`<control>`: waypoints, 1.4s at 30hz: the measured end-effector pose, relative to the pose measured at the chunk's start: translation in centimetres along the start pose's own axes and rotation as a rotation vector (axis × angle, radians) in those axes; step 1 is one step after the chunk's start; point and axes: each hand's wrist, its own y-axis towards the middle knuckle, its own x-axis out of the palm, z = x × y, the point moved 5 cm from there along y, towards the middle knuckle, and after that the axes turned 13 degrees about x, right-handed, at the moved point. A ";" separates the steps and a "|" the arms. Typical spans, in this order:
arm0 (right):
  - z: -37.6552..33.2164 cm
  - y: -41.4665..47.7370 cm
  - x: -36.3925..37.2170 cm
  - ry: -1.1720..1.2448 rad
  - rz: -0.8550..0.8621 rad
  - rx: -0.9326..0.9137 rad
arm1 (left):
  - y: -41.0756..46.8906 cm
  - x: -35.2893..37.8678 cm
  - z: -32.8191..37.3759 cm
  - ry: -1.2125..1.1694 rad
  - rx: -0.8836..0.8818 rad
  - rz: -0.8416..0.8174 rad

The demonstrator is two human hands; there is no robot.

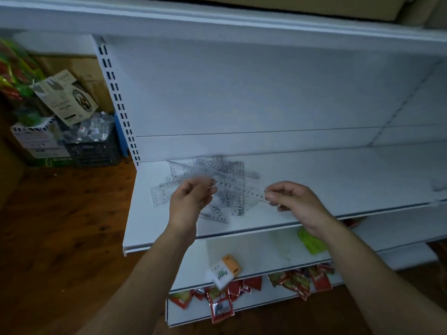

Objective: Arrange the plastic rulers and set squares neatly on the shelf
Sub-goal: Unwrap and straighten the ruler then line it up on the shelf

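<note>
Evidently both hands held one clear ruler (238, 189) just above the shelf (338, 184). The right hand (294, 201) pinched one end between thumb and fingertips; the left hand (191, 199), blurred, seemed to pinch the other. Under and behind the grip lay the pile (210, 170) of rulers and set squares. The step called for keeping it level and laying it square to the shelf edge, beside the heap. Digits up to 5 lined its edge; a box (222, 274) below the grip read "Facial".
</note>
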 end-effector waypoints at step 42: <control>20.0 -7.6 -60.7 0.785 0.634 -0.004 | -14.3 62.4 -25.0 0.234 -0.045 -0.819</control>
